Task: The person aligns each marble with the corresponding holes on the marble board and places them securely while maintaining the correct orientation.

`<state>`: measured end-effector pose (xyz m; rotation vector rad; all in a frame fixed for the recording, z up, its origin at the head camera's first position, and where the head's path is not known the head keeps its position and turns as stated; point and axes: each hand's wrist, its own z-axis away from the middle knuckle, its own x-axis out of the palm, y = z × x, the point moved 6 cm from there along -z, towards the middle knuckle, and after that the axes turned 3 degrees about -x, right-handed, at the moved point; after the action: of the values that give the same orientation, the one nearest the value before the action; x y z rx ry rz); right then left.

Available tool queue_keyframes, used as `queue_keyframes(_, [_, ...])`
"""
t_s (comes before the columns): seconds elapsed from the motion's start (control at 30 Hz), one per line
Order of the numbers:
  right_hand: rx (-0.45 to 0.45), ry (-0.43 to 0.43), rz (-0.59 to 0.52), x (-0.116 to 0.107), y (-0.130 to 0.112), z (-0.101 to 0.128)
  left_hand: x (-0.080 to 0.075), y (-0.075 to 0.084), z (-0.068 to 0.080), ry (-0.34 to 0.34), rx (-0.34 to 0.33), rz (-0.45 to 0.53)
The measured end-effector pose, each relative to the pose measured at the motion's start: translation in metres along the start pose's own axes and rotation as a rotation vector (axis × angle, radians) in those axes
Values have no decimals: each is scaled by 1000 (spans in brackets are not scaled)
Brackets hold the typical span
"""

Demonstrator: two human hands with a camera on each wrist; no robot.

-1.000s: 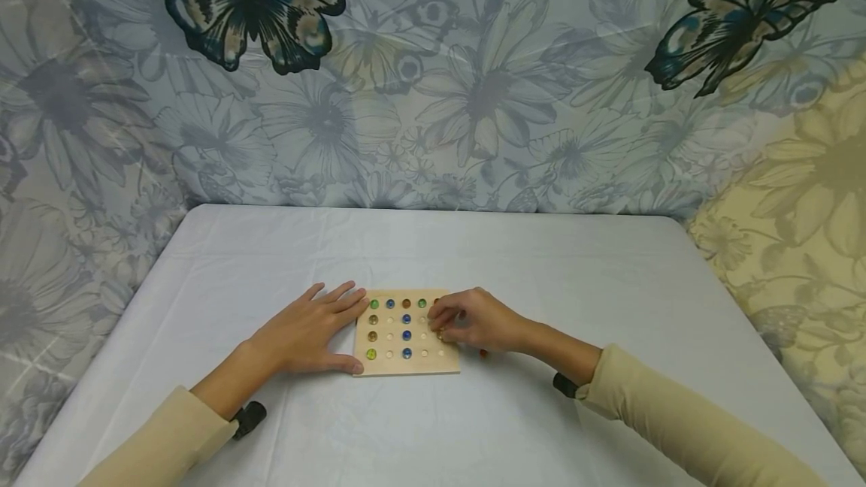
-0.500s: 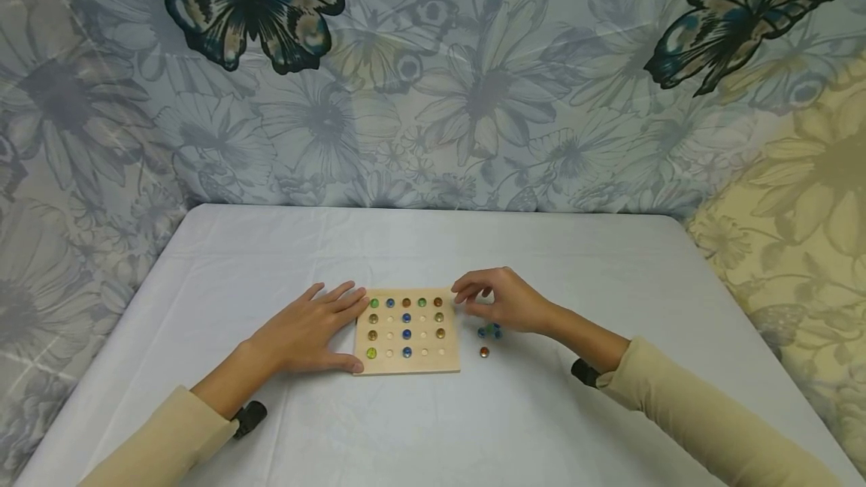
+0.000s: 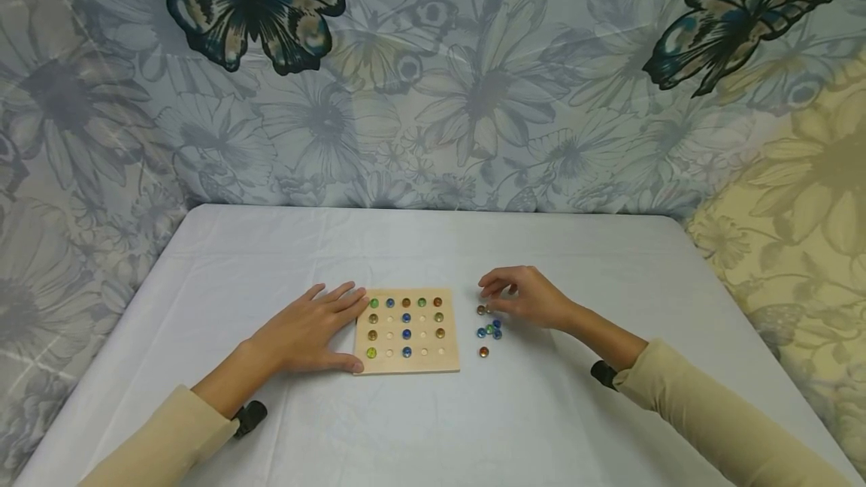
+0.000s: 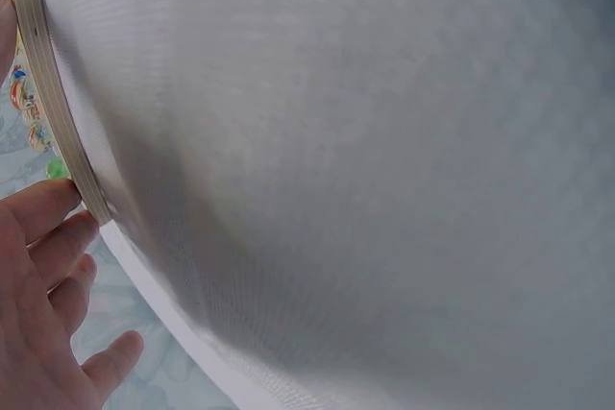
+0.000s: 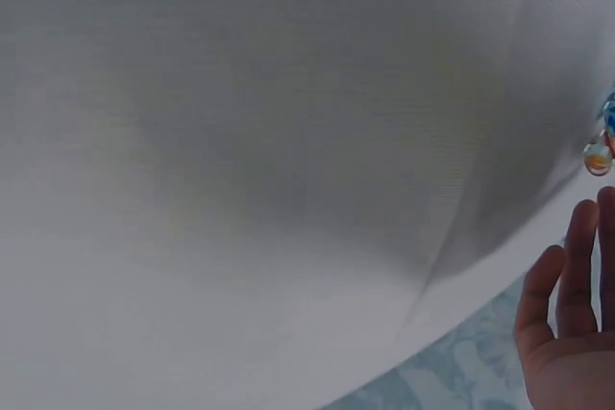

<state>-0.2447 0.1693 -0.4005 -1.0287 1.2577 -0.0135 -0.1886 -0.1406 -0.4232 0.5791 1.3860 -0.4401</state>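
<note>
A flat wooden board with rows of round hollows lies on the white table, with glass marbles in its top row, left column, middle column and part of its right column. My left hand is spread along the board's left edge, fingertips at the upper corner and thumb at the lower one. In the left wrist view, its fingers touch the board's side. Right of the board, my right hand hovers with bent fingers, its tips right at two brownish marbles. Loose blue and green marbles lie just below them.
A single orange-brown marble lies nearer the front, right of the board. White cloth covers the table. Behind it hangs a fabric backdrop printed with flowers and butterflies.
My right hand has moved right, off the board's right column to the loose marbles. Marbles once hidden under it now show, on the board and beside it. The left hand stays put.
</note>
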Motion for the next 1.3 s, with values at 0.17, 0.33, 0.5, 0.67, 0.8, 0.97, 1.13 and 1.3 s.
queue_keyframes(0.17, [29, -17, -19, 2, 8, 2, 0, 1, -1, -10, -3, 8])
queue_keyframes(0.33, [45, -37, -22, 6, 14, 1, 0, 1, -1, -9, -1, 4])
queue_keyframes(0.5, [40, -41, -21, 8, 15, 0, 0, 1, 0, -5, 1, 4])
queue_keyframes(0.67, [35, -47, -26, 9, 15, 1, 1, 0, 0, -3, -2, 5])
queue_keyframes(0.8, [38, -44, -17, 9, 15, 1, 1, 1, 0, -3, -1, 5])
queue_keyframes(0.97, [39, -41, -1, 8, 14, 0, 0, 1, 0, -4, -1, 8])
queue_keyframes(1.13, [37, -30, 9, 5, 9, -1, 0, 1, 0, -10, -2, 15])
queue_keyframes(1.3, [18, -12, 7, 2, 3, -1, 0, 1, 0, -11, 0, 18])
